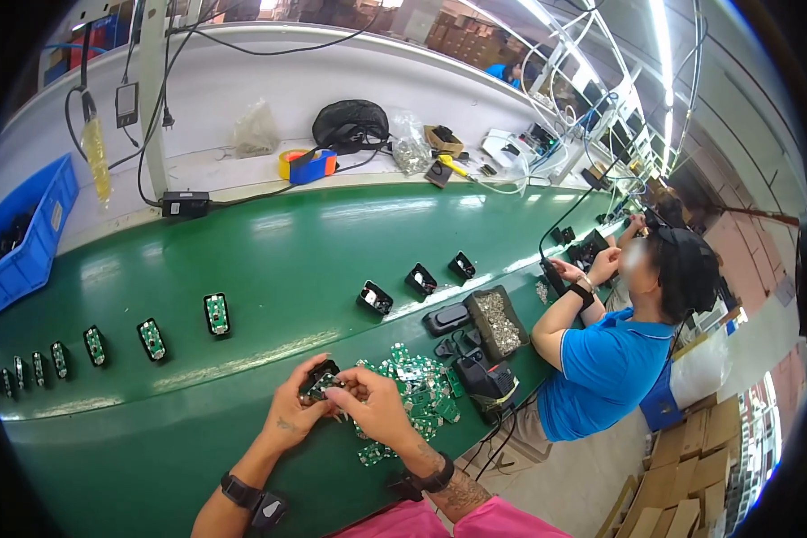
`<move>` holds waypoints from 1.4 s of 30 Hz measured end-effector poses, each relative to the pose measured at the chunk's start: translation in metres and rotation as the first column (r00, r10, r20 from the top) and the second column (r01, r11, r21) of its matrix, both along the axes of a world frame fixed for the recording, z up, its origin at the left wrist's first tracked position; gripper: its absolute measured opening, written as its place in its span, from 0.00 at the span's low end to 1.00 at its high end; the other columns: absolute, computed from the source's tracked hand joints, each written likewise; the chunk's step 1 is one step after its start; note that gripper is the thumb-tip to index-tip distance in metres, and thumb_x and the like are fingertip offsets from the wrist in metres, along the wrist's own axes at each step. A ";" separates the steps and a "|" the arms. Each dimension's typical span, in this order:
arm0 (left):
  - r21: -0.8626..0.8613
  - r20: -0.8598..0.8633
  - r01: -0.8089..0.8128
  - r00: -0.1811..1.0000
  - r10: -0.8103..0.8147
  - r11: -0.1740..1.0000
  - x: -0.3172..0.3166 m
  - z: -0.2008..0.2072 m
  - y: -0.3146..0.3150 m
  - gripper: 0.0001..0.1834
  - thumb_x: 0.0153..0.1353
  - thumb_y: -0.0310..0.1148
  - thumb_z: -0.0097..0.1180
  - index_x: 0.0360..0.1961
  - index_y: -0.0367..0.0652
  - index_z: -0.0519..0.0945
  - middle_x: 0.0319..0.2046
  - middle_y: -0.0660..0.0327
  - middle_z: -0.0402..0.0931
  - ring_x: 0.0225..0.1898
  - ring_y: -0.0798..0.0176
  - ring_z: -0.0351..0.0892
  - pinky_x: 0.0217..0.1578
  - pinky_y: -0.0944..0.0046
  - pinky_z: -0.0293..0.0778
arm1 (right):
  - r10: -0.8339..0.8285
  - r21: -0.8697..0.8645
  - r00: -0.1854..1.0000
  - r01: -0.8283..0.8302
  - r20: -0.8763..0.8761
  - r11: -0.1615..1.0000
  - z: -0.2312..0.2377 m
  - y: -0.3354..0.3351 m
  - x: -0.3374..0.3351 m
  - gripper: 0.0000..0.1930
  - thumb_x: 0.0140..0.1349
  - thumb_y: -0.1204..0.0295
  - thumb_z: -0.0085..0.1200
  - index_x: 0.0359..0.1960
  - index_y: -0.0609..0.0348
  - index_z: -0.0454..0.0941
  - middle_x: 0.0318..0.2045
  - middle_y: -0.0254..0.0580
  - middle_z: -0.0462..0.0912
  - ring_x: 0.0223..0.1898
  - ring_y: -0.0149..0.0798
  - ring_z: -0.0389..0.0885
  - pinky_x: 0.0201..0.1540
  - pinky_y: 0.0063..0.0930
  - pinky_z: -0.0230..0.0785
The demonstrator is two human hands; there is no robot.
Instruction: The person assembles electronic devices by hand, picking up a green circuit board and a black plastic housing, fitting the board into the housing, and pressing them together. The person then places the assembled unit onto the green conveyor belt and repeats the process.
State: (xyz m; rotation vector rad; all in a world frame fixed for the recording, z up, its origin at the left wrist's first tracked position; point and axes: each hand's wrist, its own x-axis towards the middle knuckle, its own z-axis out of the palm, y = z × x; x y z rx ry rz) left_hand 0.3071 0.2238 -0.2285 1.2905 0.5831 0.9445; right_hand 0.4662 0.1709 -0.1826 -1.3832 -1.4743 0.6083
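Both my hands meet over the near edge of the green bench. My left hand (298,403) grips a small black plastic housing (324,368) from its left side. From the right, my right hand (368,400) pinches a small green circuit board (321,387) at the housing's mouth; how far the board sits inside is hidden by my fingers. Just right of my hands lies a loose heap of green circuit boards (426,384). Along the bench to the left stands a row of black housings with boards in them, the nearest being a filled housing (216,315).
Three black housings with white parts, one an open housing (375,298), stand beyond the heap. A tray of small metal parts (497,325) and a black device (486,380) are at right. A co-worker in blue (605,359) sits beyond. A blue bin (29,238) is far left.
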 end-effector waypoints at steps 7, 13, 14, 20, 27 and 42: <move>0.347 -0.230 0.011 0.970 0.073 0.938 -0.009 0.003 -0.004 0.39 0.53 0.19 0.67 0.67 0.43 0.66 0.50 0.56 0.76 0.46 0.66 0.79 0.47 0.65 0.79 | 0.098 -0.283 0.951 -0.184 -0.292 0.941 -0.013 0.001 0.004 0.13 0.66 0.67 0.60 0.27 0.63 0.80 0.17 0.32 0.78 0.16 0.23 0.73 0.18 0.21 0.60; 0.146 -0.023 0.033 0.999 -0.029 0.989 0.007 0.007 -0.003 0.33 0.56 0.14 0.52 0.65 0.43 0.68 0.47 0.60 0.77 0.41 0.69 0.79 0.41 0.67 0.80 | 0.044 -0.294 0.969 -0.117 -0.243 0.949 0.006 0.002 0.021 0.15 0.65 0.67 0.61 0.22 0.61 0.79 0.14 0.25 0.74 0.17 0.18 0.67 0.18 0.18 0.55; 0.126 0.046 0.009 0.999 -0.014 0.992 0.012 0.006 -0.003 0.33 0.56 0.14 0.49 0.65 0.43 0.68 0.46 0.60 0.77 0.38 0.71 0.79 0.37 0.68 0.79 | 0.043 -0.299 0.964 -0.124 -0.264 0.946 0.004 0.002 0.020 0.15 0.65 0.67 0.62 0.22 0.62 0.79 0.14 0.26 0.73 0.17 0.18 0.66 0.18 0.18 0.55; 0.094 -0.122 -0.094 0.987 0.106 0.991 0.002 0.002 -0.003 0.34 0.54 0.16 0.55 0.64 0.47 0.71 0.45 0.62 0.76 0.40 0.74 0.78 0.34 0.71 0.75 | 0.010 -0.261 0.996 -0.034 -0.093 0.965 -0.004 0.007 0.001 0.15 0.66 0.68 0.61 0.23 0.64 0.79 0.14 0.27 0.74 0.17 0.19 0.67 0.18 0.20 0.57; 0.295 -0.087 -0.229 0.960 0.265 0.928 0.004 -0.002 -0.001 0.27 0.58 0.17 0.55 0.61 0.45 0.76 0.56 0.56 0.70 0.52 0.62 0.78 0.46 0.66 0.80 | 0.179 -0.116 0.948 -0.153 0.264 0.981 0.010 0.002 0.006 0.14 0.68 0.69 0.55 0.26 0.67 0.76 0.17 0.48 0.73 0.17 0.44 0.71 0.23 0.37 0.60; 0.269 -0.058 -0.298 0.944 0.324 0.916 0.010 -0.009 0.001 0.32 0.62 0.18 0.46 0.69 0.45 0.64 0.56 0.51 0.73 0.47 0.60 0.79 0.43 0.64 0.79 | 0.097 -0.085 0.960 -0.077 0.262 0.993 0.008 0.022 0.002 0.15 0.67 0.67 0.57 0.26 0.67 0.78 0.16 0.47 0.72 0.16 0.40 0.67 0.23 0.35 0.59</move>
